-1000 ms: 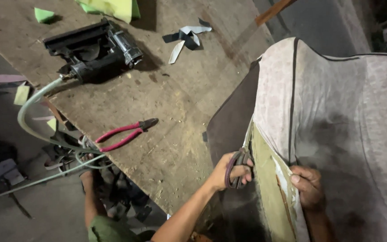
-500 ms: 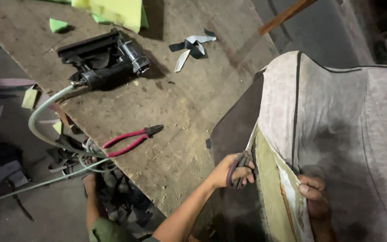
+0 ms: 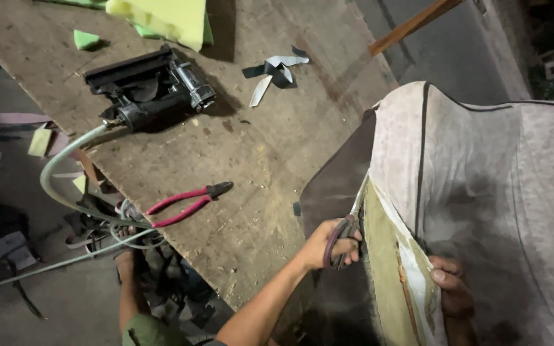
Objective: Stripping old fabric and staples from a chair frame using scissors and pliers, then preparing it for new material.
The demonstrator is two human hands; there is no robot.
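No packages, labels, signs or screens in view.

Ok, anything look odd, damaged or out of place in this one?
Mostly workshop litter. Fabric offcuts lie loose on the worn chipboard bench, and green foam scraps sit near its far edge. The red-handled pliers hang partly over the bench edge. The left hand holds scissors at the cover's edge.

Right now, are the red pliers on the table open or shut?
Shut at the tip: the red pliers lie flat on the wooden table, jaws together, handles slightly apart.
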